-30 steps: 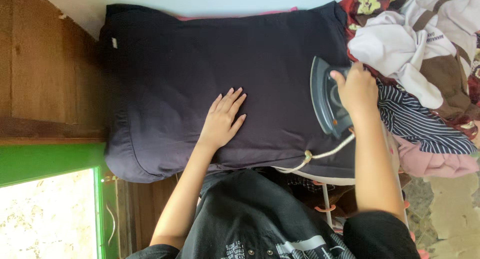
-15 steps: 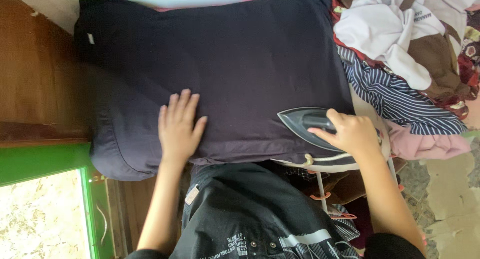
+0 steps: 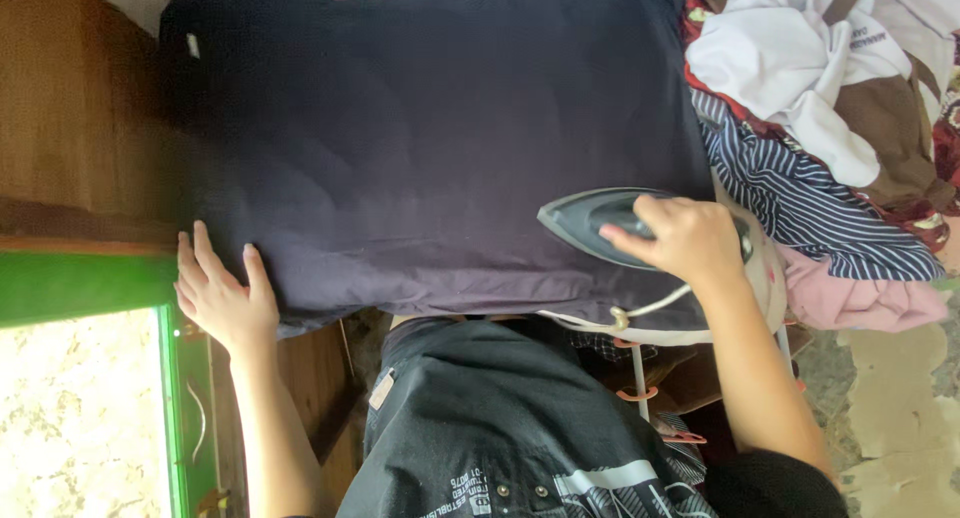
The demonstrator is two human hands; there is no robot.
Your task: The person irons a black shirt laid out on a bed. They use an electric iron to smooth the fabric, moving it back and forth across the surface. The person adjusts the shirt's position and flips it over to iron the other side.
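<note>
My arms are bare to the elbow; I wear a black printed shirt (image 3: 500, 428) with grey stripes.

We are in a home, at an ironing spot: a dark garment (image 3: 430, 148) spread flat with an iron (image 3: 610, 223) on it, a heap of laundry (image 3: 830, 108) at the upper right, wooden furniture (image 3: 80, 108) at the left, a green window frame (image 3: 90, 283) at the lower left.

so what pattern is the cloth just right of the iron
Navy with thin white stripes, clearest in the head view.
</note>
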